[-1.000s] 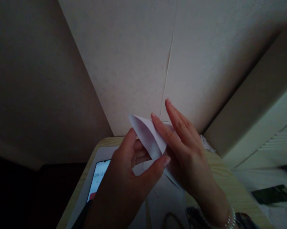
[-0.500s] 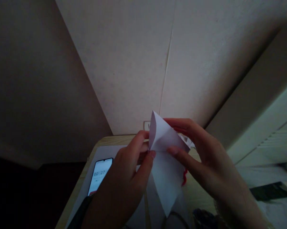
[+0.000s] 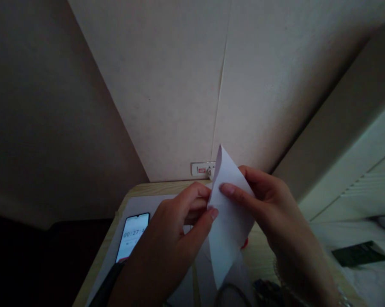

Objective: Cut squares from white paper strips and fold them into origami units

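Left hand (image 3: pixel 176 226): pinching paper (image 3: pixel 226 238) at its left edge. Right hand (image 3: pixel 272 209): thumb in front, fingers behind. Paper: white, folded, point upward, held above table (image 3: pixel 150 187). Step, seemingly: folding; next move likely calls for pressing the crease. Phone (image 3: pixel 133 234): at left, reading "00:27", later digits unclear. Socket (image 3: pixel 202 169): beyond. Brands: none legible.

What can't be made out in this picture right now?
All in the head view:
Right grip: fingertips except the thumb's, behind the folded paper.
Red item: partly hidden by the paper, identity unclear.
Phone: lower end behind the left sleeve.
Wall socket: right part blocked by paper.
Dark patterned thing: cut by the bottom edge.
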Motion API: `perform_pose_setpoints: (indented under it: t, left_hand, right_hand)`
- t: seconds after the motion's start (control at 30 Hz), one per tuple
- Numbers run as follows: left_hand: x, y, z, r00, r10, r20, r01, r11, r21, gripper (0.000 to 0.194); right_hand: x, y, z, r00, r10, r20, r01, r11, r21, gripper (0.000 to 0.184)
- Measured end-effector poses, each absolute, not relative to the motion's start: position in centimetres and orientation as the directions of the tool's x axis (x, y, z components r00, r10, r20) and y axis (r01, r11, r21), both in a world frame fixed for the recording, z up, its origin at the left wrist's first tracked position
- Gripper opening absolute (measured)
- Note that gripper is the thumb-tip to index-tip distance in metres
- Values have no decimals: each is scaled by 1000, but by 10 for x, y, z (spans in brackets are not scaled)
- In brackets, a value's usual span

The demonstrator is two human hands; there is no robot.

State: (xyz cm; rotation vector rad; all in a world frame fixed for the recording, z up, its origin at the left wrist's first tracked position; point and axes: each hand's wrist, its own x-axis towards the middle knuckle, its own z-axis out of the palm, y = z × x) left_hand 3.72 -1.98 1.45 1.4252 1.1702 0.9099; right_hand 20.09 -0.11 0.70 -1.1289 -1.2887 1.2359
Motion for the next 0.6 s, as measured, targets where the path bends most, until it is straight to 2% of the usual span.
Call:
perform_pose_setpoints:
  t: [0.13, 0.3, 0.43, 0.6]
  left_hand:
    - [36, -18, 13, 237, 968, -78, 217, 25, 976, 11]
    - [36, -15, 11, 184, 983, -26, 181, -8, 983, 2]
    - [36, -16, 12, 167, 985, -33, 170, 4, 985, 5]
    - [38, -15, 13, 162, 987, 3, 155, -29, 987, 10]
  right_hand:
    - [200, 0, 6, -64, 997, 37, -40, 35, -999, 23]
    - [201, 1, 5, -53, 997, 54, -71, 50, -996, 20]
    - [201, 1, 6, -40, 998, 53, -77, 50, -996, 20]
    - [200, -1, 6, -29, 993, 116, 1, 116, -993, 19]
